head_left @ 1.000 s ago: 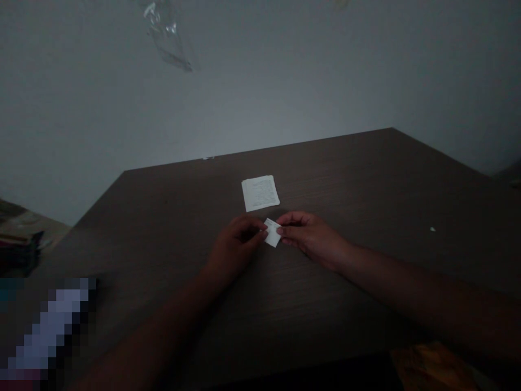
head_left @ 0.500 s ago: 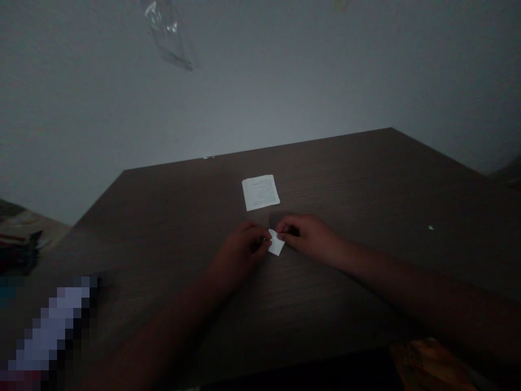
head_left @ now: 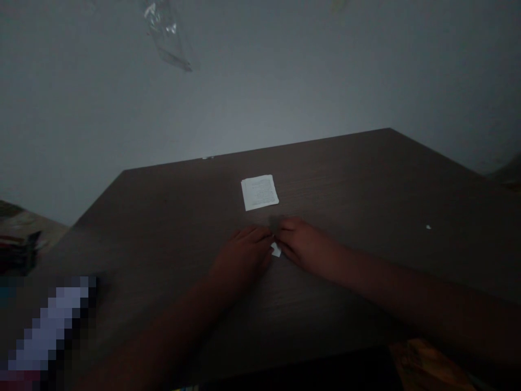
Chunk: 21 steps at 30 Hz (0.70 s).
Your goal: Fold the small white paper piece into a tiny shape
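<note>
A small folded piece of white paper point(head_left: 276, 250) lies on the dark wooden table point(head_left: 195, 206), mostly hidden under my fingers. My left hand point(head_left: 247, 252) covers its left side, the fingers closed together and pressed on it. From the right, my right hand point(head_left: 299, 239) presses on the paper too, with its fingertips close to those of the left. Just beyond both hands lies a square white sheet or stack of paper point(head_left: 260, 192) with faint lines of print; neither hand touches it.
A tiny white scrap point(head_left: 428, 227) lies to the right on the table. At the lower left is a pixelated bright object point(head_left: 51, 326). A clear plastic bag point(head_left: 166, 32) is against the pale wall point(head_left: 285, 81) behind the table.
My fingers have come down flatter over the small paper and now cover more of it. The square paper beyond has stayed in place.
</note>
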### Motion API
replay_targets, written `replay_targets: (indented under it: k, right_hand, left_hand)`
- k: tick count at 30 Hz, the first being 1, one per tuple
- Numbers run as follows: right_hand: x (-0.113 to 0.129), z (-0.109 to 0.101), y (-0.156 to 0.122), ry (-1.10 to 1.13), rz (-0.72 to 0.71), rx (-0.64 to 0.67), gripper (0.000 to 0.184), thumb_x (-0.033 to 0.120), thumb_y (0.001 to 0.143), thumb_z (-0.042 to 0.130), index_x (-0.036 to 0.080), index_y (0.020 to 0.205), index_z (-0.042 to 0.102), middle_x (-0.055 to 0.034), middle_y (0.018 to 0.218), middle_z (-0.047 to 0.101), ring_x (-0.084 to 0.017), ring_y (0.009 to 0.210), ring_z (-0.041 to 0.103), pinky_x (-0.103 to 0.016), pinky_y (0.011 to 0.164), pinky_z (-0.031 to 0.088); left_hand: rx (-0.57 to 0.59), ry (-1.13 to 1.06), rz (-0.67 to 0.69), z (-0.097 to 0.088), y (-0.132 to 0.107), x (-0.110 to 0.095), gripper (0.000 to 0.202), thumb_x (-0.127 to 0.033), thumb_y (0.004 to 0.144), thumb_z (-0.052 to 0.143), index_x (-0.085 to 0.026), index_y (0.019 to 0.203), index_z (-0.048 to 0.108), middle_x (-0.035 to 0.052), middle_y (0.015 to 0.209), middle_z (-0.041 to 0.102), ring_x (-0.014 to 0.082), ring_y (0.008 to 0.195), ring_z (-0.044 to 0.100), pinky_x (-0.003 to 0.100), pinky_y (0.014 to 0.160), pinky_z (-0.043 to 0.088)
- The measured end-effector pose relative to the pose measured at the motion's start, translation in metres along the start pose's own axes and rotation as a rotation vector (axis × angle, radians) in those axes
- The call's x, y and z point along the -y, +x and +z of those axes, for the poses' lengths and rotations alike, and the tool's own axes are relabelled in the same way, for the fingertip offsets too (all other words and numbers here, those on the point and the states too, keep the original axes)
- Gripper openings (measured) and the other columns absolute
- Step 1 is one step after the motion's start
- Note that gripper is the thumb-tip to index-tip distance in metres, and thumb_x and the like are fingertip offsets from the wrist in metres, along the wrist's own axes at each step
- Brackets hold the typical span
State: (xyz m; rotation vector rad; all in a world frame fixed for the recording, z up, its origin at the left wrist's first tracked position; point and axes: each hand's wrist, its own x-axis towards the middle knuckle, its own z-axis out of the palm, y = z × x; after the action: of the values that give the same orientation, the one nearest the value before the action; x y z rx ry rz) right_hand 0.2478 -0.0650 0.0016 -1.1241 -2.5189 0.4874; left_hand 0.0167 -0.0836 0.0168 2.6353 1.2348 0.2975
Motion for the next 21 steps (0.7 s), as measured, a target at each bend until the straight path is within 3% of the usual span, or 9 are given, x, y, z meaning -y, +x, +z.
replay_targets:
  k: [6,10,17,21]
  right_hand:
    - [0.006,-0.006,-0.007,-0.020,-0.062,0.014,0.023,0.007,0.107,0.068,0.021,0.105,0.086,-0.0138,0.113,0.082,-0.033,0.112,0.076,-0.053,0.112,0.061]
    - [0.010,-0.008,-0.009,-0.029,-0.092,0.010,0.022,0.010,0.108,0.068,0.023,0.104,0.086,-0.0132,0.115,0.084,-0.032,0.113,0.075,-0.053,0.114,0.059]
    - [0.012,-0.008,-0.010,-0.082,-0.149,0.031,0.019,0.019,0.110,0.069,0.021,0.111,0.088,-0.0142,0.116,0.087,-0.033,0.110,0.076,-0.055,0.113,0.060]
    - [0.012,-0.012,-0.010,-0.063,-0.140,0.044,0.019,0.017,0.109,0.071,0.023,0.105,0.088,-0.0129,0.112,0.086,-0.032,0.108,0.075,-0.054,0.110,0.060]
  left_hand:
    - [-0.015,-0.066,-0.066,-0.004,-0.001,-0.001,0.028,-0.019,0.112,0.068,-0.023,0.133,0.087,0.0136,0.145,0.084,0.0403,0.139,0.076,0.058,0.123,0.059]
    - [0.006,0.026,-0.083,-0.006,-0.001,-0.006,0.026,-0.022,0.113,0.071,-0.023,0.134,0.086,0.0145,0.147,0.084,0.0409,0.138,0.077,0.059,0.120,0.059]
    - [0.050,0.187,-0.045,-0.014,0.001,-0.015,0.020,-0.017,0.114,0.069,-0.020,0.125,0.085,0.0115,0.129,0.086,0.0346,0.120,0.080,0.048,0.107,0.061]
    - [0.107,0.155,-0.025,-0.017,0.004,-0.011,0.020,-0.013,0.113,0.067,-0.018,0.115,0.086,0.0115,0.115,0.083,0.0347,0.111,0.079,0.050,0.104,0.062]
